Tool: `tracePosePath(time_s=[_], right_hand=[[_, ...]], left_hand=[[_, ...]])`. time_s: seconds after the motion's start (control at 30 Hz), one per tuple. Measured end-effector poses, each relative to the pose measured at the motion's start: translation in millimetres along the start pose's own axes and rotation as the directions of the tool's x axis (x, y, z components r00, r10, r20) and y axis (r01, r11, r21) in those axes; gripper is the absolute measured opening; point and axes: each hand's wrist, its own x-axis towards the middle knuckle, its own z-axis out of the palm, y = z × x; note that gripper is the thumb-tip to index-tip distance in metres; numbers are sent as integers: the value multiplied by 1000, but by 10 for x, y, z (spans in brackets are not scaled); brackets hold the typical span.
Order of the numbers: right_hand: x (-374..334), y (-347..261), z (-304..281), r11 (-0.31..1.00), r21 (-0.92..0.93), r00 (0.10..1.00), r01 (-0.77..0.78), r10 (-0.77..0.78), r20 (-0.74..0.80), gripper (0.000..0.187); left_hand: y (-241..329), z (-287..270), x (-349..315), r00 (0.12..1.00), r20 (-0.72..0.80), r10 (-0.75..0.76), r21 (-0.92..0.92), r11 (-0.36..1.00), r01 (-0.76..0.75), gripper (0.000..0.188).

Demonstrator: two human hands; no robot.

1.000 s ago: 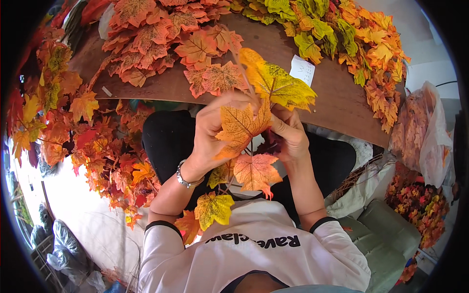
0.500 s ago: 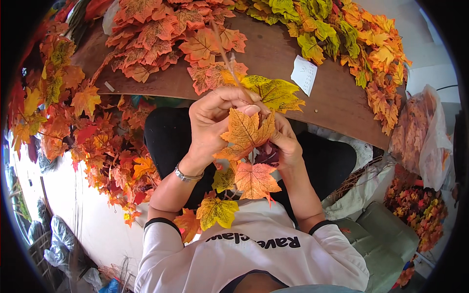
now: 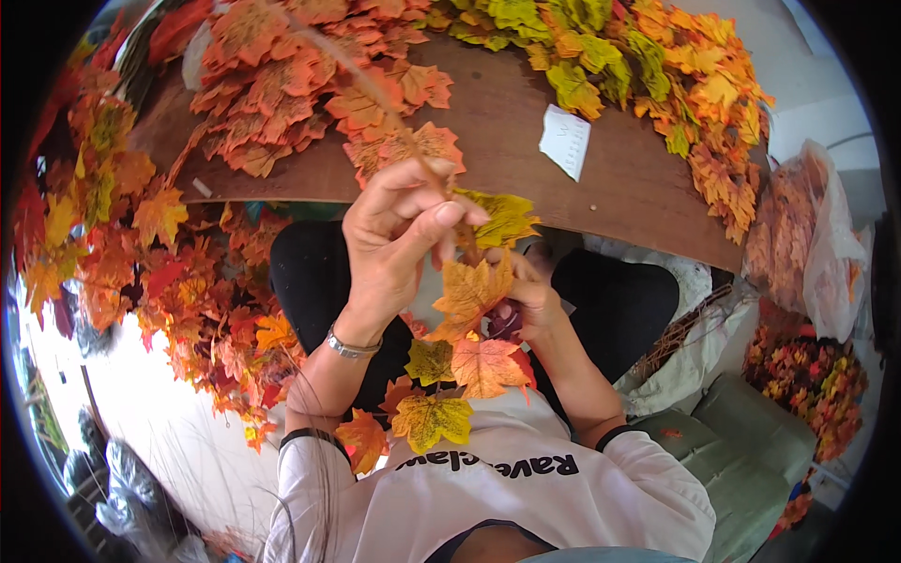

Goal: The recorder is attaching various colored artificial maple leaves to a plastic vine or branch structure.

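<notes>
An artificial maple-leaf branch (image 3: 413,141) slants up and left out of my hands, its far end blurred. My left hand (image 3: 389,244), with a metal watch on the wrist, pinches its brown stem between thumb and fingers. Lower and to the right, my right hand (image 3: 531,298) is closed on the branch among the leaves; its fingertips are partly covered. An orange leaf (image 3: 469,296) hangs between the hands, and a yellow-green leaf (image 3: 507,218) shows behind them. Below, a pale orange leaf (image 3: 488,366) and a yellow leaf (image 3: 432,420) hang over my lap.
On the brown table (image 3: 497,103) ahead lie piles of orange leaves (image 3: 272,75), green leaves (image 3: 591,56) and yellow-orange leaves (image 3: 718,94), plus a white paper slip (image 3: 565,141). More leafy branches (image 3: 206,291) hang at the left. A plastic bag (image 3: 817,244) of leaves stands right.
My left hand has shifted left and slightly down along with the stem, which leans further left. My right hand has dropped a little, and the hands are farther apart.
</notes>
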Motion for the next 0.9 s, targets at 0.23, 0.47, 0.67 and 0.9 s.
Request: tracePosePath(time_s=[0.23,0.47,0.67,0.9], right_hand=[[-45,-1,-32,981,190,997,-41,29,66,49],[-80,26,-61,946,324,994,-9,-28,107,44],[-68,74,-158,983,185,996,2,-18,86,42],[-175,180,-190,980,195,993,-36,57,-102,38]], left_hand=[[17,56,40,997,-19,69,-147,987,-71,17],[11,-1,41,998,70,-10,-44,999,13,12],[-27,-21,2,998,53,-22,-85,996,27,14],[-64,-31,49,988,17,-153,-114,981,154,12]])
